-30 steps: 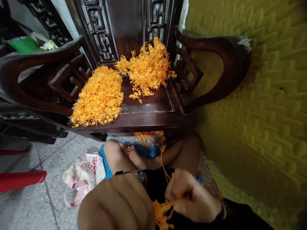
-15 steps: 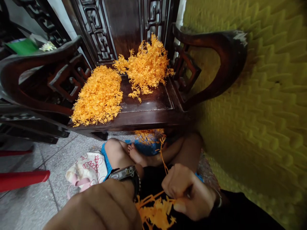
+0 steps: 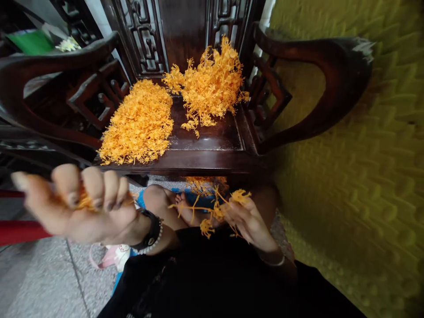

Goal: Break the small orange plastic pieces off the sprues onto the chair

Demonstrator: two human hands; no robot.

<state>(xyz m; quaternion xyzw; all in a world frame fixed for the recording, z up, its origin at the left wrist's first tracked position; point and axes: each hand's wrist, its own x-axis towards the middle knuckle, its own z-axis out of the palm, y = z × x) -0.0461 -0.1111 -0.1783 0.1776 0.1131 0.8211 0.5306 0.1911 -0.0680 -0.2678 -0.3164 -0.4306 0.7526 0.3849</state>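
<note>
Orange sprig (image 3: 217, 212), seat edge (image 3: 205, 159) beyond

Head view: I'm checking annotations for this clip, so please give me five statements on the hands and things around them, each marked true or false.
1. The left hand has its fingers curled over some orange material. True.
2. The right hand holds nothing. False: it holds an orange sprig.
3. The left orange heap and the right orange heap both rest on the wooden chair. True.
4. The pink-and-white bag hangs from the chair's armrest. False: what shows of it is down by the floor.
5. The left wrist wears a dark strap and a beaded bracelet. True.
</note>
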